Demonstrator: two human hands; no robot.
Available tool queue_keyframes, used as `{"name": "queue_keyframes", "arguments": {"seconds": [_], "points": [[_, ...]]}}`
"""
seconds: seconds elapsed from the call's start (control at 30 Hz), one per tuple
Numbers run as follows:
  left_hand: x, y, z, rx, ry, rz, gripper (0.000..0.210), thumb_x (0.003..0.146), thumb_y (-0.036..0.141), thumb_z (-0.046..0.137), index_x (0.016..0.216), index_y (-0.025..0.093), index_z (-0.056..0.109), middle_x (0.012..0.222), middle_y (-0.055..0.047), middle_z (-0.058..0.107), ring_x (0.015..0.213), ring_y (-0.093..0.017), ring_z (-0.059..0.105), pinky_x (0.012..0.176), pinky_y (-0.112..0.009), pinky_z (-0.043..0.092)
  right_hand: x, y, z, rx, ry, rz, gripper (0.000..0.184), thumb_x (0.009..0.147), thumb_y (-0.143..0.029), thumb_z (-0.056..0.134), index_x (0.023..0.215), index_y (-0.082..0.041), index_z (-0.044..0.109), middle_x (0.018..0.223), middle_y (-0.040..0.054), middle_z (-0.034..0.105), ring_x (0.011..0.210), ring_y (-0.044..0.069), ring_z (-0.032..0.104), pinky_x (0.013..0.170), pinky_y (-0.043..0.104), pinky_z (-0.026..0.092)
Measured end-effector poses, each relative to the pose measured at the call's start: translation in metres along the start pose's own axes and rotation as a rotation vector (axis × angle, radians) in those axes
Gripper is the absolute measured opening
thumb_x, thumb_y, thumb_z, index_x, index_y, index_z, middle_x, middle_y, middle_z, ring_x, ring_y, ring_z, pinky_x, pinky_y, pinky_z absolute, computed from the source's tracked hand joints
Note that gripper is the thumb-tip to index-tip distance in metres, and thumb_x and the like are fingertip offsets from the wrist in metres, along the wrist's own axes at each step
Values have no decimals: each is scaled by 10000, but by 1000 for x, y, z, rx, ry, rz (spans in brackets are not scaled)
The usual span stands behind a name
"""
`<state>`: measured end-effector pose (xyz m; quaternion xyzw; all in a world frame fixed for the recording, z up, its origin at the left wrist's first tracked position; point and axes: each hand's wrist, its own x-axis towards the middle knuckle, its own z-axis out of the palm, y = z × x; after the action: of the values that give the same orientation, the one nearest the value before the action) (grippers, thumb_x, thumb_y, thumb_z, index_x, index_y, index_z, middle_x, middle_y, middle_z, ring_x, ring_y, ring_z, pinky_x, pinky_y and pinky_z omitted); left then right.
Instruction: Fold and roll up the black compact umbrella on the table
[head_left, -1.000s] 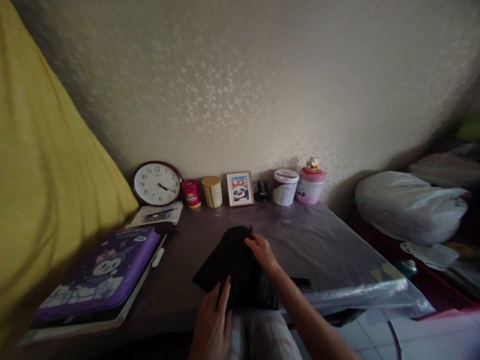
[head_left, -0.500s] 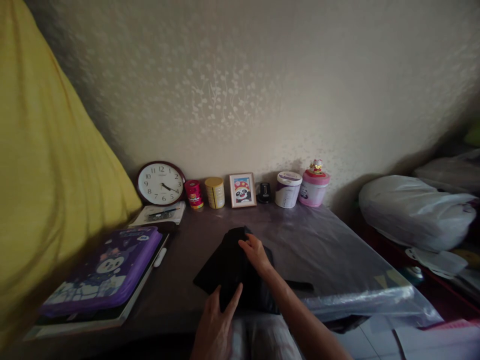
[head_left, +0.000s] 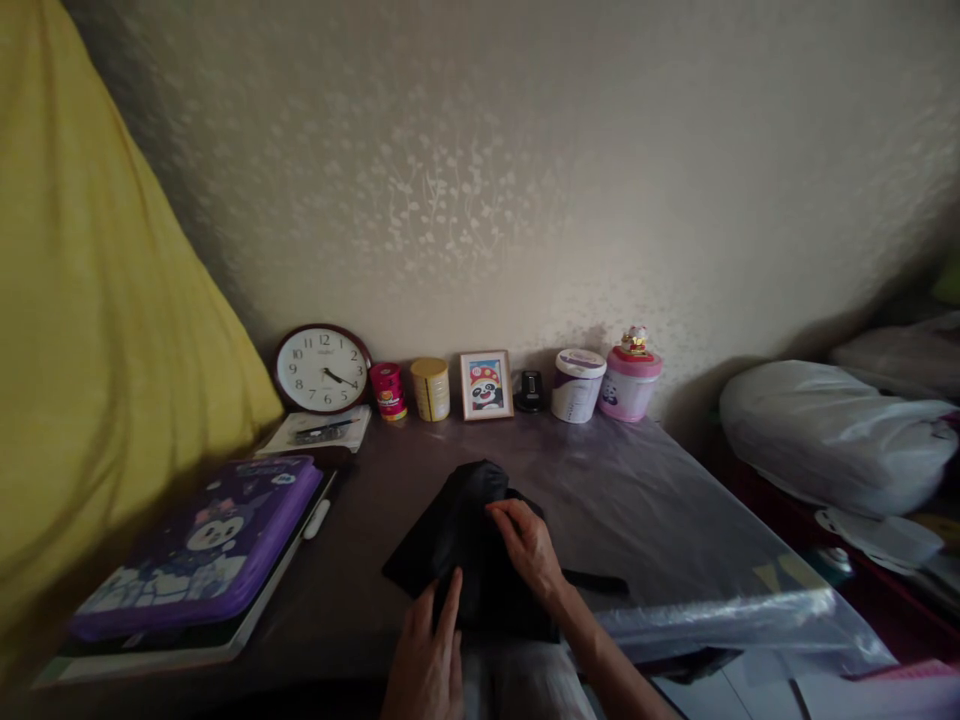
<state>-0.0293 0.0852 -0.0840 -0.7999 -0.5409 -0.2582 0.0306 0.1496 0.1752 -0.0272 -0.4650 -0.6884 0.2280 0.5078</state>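
A black piece of cloth (head_left: 465, 550), bunched and partly folded, lies at the table's near edge. Its exact kind does not show. From its right side a dark strap (head_left: 596, 581) runs out across the table. My right hand (head_left: 529, 548) is closed in a pinch on the upper layer of the cloth. Lower down, my left hand (head_left: 429, 650) rests on the near left part with its fingers stretched out. The thumb side of that hand is partly hidden.
A plastic cover lies over the table (head_left: 637, 500). Left are a purple case (head_left: 217, 540) on books and a white marker (head_left: 316, 519). Along the wall stand a clock (head_left: 322, 368), tins, a picture frame (head_left: 486, 386) and two tubs. White bags (head_left: 832, 430) sit at right.
My right hand has moved down and a little to the right with its fingers drawn together. The far part of the cloth now bulges up. My left hand has barely shifted.
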Motion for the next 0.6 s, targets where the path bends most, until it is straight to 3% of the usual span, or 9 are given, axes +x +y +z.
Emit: {"name": "queue_keyframes", "arguments": {"seconds": [0.17,0.3,0.43,0.5,0.6], "points": [[-1,-3,5,-1,31,23,671,864,98,367,1464,223,94,1242,-160,523,1110,-241,578,881,-386,535,-1,10,5,-234,-145,-320,228,933,-239,458,1057,-210,647,1169,80,640,1123,206,548,984,401,417],[-3,-8,9,12,-13,12,698,858,111,398,1464,234,73,1259,-149,530,1112,-228,576,898,-362,524,21,24,15,-375,-173,-345,280,930,-226,457,1169,-198,600,1268,95,589,1220,224,491,1013,441,400],[-5,-15,15,51,-11,10,701,865,142,406,1461,240,51,1236,-153,552,1076,-229,596,870,-373,531,41,31,15,-503,-138,-270,293,923,-195,454,1176,-198,602,1285,101,578,1231,242,487,1013,473,391],[-5,-17,16,67,-15,3,679,862,164,419,1459,236,104,1222,-164,558,1065,-242,602,856,-386,532,43,28,13,-526,-119,-269,292,923,-193,454,1172,-193,605,1286,106,577,1236,238,484,1025,472,376],[-4,-13,10,90,-58,-87,598,858,216,439,1427,263,261,1206,-177,557,1051,-274,608,823,-419,531,36,22,13,-482,-204,-353,283,931,-228,452,1162,-208,614,1249,88,608,1234,212,488,1044,448,357]]}}
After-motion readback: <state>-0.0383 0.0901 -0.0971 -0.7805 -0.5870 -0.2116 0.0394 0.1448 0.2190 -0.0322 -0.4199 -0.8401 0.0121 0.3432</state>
